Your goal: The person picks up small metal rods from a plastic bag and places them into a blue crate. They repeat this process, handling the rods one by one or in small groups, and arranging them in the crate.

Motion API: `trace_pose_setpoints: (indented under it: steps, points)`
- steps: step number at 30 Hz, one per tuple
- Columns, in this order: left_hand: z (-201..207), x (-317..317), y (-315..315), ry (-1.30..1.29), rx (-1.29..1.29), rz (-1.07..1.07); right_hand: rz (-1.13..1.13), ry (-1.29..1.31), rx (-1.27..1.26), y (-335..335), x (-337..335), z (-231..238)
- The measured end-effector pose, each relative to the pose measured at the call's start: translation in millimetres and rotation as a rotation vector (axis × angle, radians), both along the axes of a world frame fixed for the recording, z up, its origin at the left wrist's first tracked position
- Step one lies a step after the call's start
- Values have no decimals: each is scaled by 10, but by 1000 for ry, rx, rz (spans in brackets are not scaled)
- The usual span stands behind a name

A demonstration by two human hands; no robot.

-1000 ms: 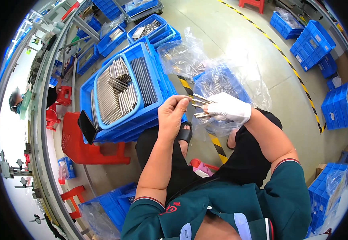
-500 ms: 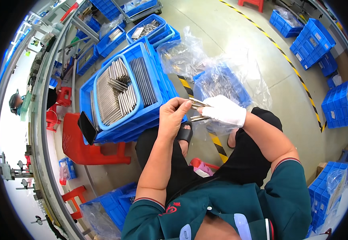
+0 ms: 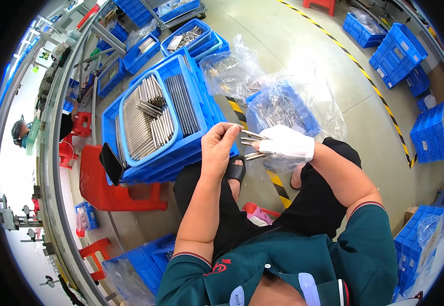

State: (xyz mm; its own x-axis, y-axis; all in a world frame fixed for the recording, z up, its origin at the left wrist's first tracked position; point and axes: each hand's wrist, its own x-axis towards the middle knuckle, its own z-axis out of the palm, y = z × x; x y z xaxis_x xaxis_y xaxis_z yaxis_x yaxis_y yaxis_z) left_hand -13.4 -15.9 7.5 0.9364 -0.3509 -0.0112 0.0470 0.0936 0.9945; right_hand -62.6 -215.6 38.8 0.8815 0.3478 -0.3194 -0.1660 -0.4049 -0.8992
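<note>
My right hand [image 3: 285,145], in a white glove, is closed round several short metal rods [image 3: 255,155], whose ends fan out to the left. My bare left hand [image 3: 221,143] faces it with thumb and fingers pinched together, right by the tip of the uppermost rod; whether it grips anything is hidden. Left of that hand, a light-blue-rimmed tray [image 3: 178,133] holds rows of similar rods [image 3: 138,122] with some loose ones piled on top. It sits over a larger blue crate [image 3: 111,115] with darker rods [image 3: 181,102] along its right side.
Beyond my right hand stands a blue bin [image 3: 311,122] of loose rods, lined with clear plastic [image 3: 329,102]. A red stool [image 3: 99,178] is beside the stacked crates. More blue crates [image 3: 431,135] line the right side. A person [image 3: 20,130] is at the far left.
My left hand has drawn slightly left and up, away from the gloved hand. The rods in my right hand now show more of their length and spread apart.
</note>
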Motion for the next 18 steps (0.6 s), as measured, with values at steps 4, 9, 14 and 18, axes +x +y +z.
trace_pose_setpoints:
  steps: [4,9,14,18]
  points:
    - [-19,24,26,76,-22,-103,11,33,53,34,-25,50]
    - [46,21,27,60,-26,-129,39,-9,-37,23,6,-43]
    - [6,40,43,126,-67,-178,28,-40,-21,58,-16,-100]
    - [25,12,17,47,24,-109,24,-69,-30,55,5,-127]
